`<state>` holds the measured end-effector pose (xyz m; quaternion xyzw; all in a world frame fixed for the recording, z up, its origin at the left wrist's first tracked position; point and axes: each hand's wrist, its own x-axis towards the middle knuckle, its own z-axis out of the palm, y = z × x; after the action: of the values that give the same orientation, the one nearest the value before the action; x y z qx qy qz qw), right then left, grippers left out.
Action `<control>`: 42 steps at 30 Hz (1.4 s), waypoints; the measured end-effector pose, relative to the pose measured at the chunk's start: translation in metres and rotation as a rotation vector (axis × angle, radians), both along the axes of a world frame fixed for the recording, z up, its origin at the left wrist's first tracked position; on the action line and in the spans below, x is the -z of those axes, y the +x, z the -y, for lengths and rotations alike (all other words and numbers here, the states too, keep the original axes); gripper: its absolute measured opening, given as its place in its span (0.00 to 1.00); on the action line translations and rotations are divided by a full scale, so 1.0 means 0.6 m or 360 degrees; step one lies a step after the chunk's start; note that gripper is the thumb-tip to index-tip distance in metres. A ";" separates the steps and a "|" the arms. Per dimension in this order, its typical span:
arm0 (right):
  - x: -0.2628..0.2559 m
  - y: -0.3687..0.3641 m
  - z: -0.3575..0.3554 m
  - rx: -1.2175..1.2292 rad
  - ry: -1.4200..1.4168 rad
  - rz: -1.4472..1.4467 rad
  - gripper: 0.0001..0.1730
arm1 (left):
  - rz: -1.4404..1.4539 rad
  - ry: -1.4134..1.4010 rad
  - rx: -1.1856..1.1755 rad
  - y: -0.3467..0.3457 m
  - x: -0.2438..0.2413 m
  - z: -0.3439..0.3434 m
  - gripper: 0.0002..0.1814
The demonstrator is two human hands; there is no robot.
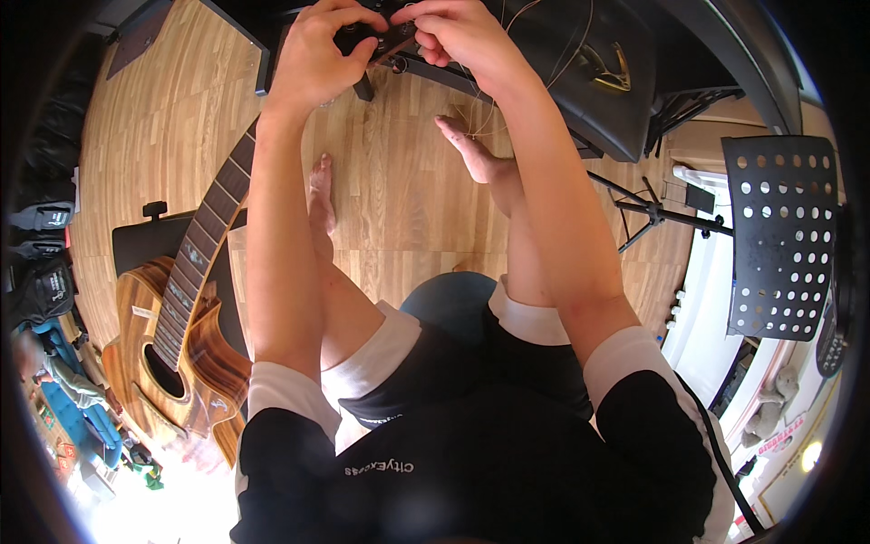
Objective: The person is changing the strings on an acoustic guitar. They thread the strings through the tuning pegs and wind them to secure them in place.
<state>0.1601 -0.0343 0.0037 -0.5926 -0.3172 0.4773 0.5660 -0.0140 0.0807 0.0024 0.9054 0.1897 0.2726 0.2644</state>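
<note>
An acoustic guitar with a glossy wood-grain body (224,343) is at the left, its inlaid fretboard (202,241) slanting up behind my left forearm. At the top of the view is the dark headstock (391,49), with shiny metal tuner parts. My left hand (316,51) is curled around its left side, thumb and forefinger on it. Over its right side, my right hand (462,37) has its fingers bent close to a tuner. Whether they pinch a string is too small to tell. Thin loose guitar strings (569,58) loop beside my right wrist.
A gold-coloured capo (615,71) lies on a black padded seat (612,126) at upper right. A perforated music stand (781,238) stands at the right, its tripod legs (649,214) reaching inward. At far left, a person (71,381) is near a blue sofa (75,415).
</note>
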 end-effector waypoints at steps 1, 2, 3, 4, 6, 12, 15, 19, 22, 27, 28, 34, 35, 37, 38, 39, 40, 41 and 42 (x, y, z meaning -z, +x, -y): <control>0.002 0.003 0.003 0.0013 0.0026 -0.0071 0.13 | 0.0020 -0.0120 -0.0031 0.001 0.001 -0.001 0.15; 0.003 0.008 0.008 -0.0038 0.0088 -0.0182 0.13 | 0.0040 -0.0240 -0.0061 0.002 0.002 -0.002 0.15; -0.001 0.012 0.017 -0.0088 0.0149 -0.0293 0.13 | 0.0091 -0.0080 -0.0042 0.004 -0.001 0.002 0.15; -0.005 0.014 0.024 -0.0138 0.0209 -0.0404 0.12 | 0.0140 0.0081 -0.0022 0.007 -0.006 0.008 0.15; -0.013 0.017 0.034 -0.0177 0.0195 -0.0600 0.10 | 0.0242 0.0282 0.0052 0.012 -0.008 0.013 0.14; 0.002 0.017 0.039 -0.0318 0.0381 -0.0799 0.08 | 0.0404 -0.0475 0.0246 0.018 0.003 0.026 0.10; 0.014 0.023 0.041 -0.0338 0.0347 -0.0850 0.06 | 0.0484 -0.1005 0.0335 0.017 0.000 0.031 0.08; -0.010 0.000 0.053 -0.0230 0.0278 -0.0736 0.06 | 0.0449 -0.1159 0.0361 0.001 -0.024 0.059 0.08; 0.005 0.005 0.048 -0.0362 0.0333 -0.0761 0.06 | 0.0464 -0.1204 0.0374 -0.008 -0.022 0.056 0.08; 0.003 0.009 0.048 -0.0271 0.0295 -0.0862 0.08 | 0.0511 -0.1247 0.0146 -0.016 -0.018 0.051 0.08; 0.000 0.007 0.048 -0.0227 0.0294 -0.0888 0.09 | 0.0515 -0.1184 0.0106 -0.016 -0.016 0.053 0.08; -0.010 -0.029 0.039 -0.0036 0.0280 0.0390 0.17 | 0.0249 -0.0344 -0.0142 -0.005 -0.023 0.071 0.15; -0.004 -0.028 0.036 -0.0060 0.0319 0.0423 0.17 | 0.0180 -0.0159 -0.0184 -0.002 -0.029 0.076 0.17; 0.008 -0.026 0.030 -0.0114 0.0397 0.0488 0.18 | 0.0160 -0.0100 -0.0180 0.003 -0.028 0.078 0.20; 0.011 -0.025 0.030 -0.0097 0.0359 0.0567 0.16 | 0.0150 -0.0071 -0.0176 0.005 -0.027 0.080 0.22; 0.008 -0.026 0.030 -0.0083 0.0322 0.0645 0.15 | 0.0142 -0.0026 -0.0179 0.007 -0.026 0.082 0.23; 0.007 -0.028 0.029 -0.0067 0.0285 0.0722 0.13 | 0.0134 0.0019 -0.0182 0.009 -0.025 0.084 0.23; 0.008 -0.029 0.029 -0.0059 0.0267 0.0745 0.12 | 0.0126 0.0064 -0.0184 0.011 -0.025 0.086 0.24; 0.008 -0.029 0.028 -0.0046 0.0250 0.0771 0.11 | 0.0138 0.0084 -0.0184 0.013 -0.023 0.087 0.25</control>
<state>0.1425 -0.0510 -0.0013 -0.6393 -0.4881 0.3034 0.5109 -0.0064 0.0284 0.0164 0.8870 0.2227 0.3313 0.2323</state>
